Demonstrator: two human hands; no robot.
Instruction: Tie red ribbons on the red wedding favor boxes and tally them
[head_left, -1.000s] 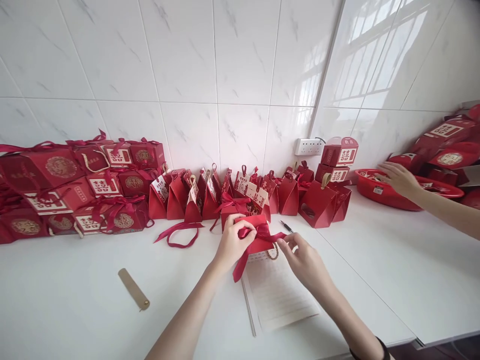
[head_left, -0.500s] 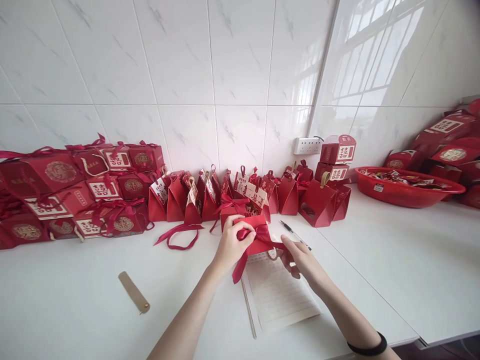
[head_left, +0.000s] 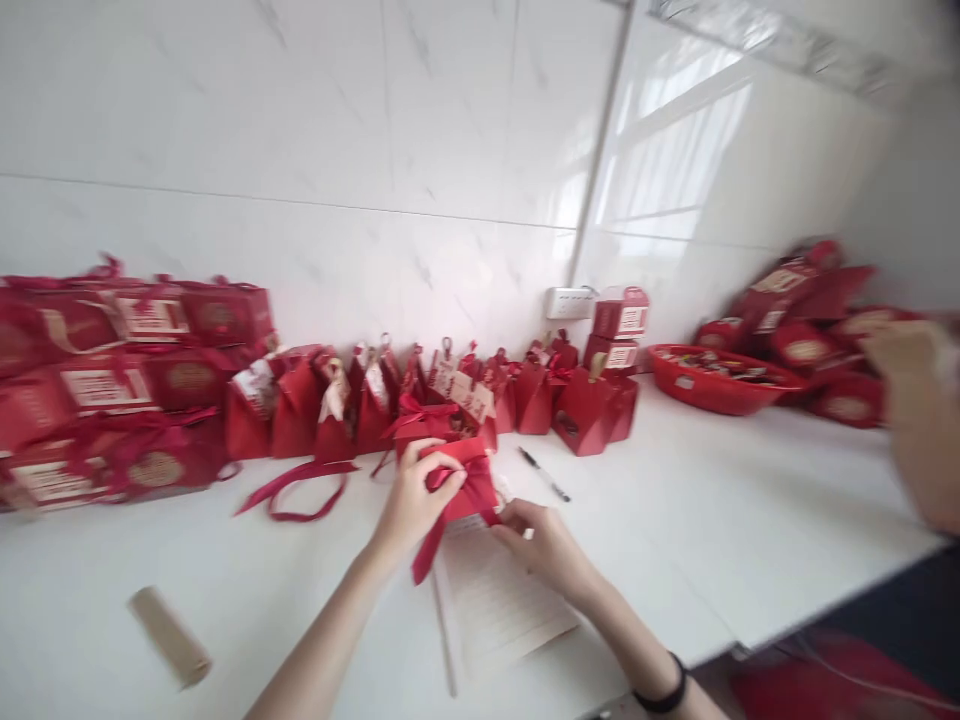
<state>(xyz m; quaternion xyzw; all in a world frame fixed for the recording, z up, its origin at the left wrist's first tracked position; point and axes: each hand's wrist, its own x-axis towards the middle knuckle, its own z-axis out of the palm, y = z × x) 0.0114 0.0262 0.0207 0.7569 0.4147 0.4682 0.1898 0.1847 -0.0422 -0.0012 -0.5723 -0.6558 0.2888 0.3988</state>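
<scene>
A small red box (head_left: pixel 471 458) with a dark red ribbon bow hangs above a lined notebook (head_left: pixel 510 610). My left hand (head_left: pixel 421 495) pinches the bow and the box from the left, its thumb and fingers closed on them. On the right, my right hand (head_left: pixel 536 540) has its thumb and fingertips closed on the ribbon's end (head_left: pixel 489 516) at the box's lower right. Another ribbon tail (head_left: pixel 427 552) dangles below my left hand. Behind the held box stands a red box with a bow (head_left: pixel 427 418). The view is blurred.
Red boxes (head_left: pixel 180 380) are stacked at left, with a row of red bags (head_left: pixel 300 400) behind. A loose ribbon (head_left: pixel 311 510), a tan strap (head_left: pixel 171 637) and a pen (head_left: pixel 545 474) lie on the table. A red basin (head_left: pixel 720 395) sits at right; a blurred tan shape (head_left: pixel 919 420) shows at the edge.
The view has swung to the right, so everything sits further left. The blurred tan shape has entered at the right edge. Both hands keep hold of the bow and ribbon.
</scene>
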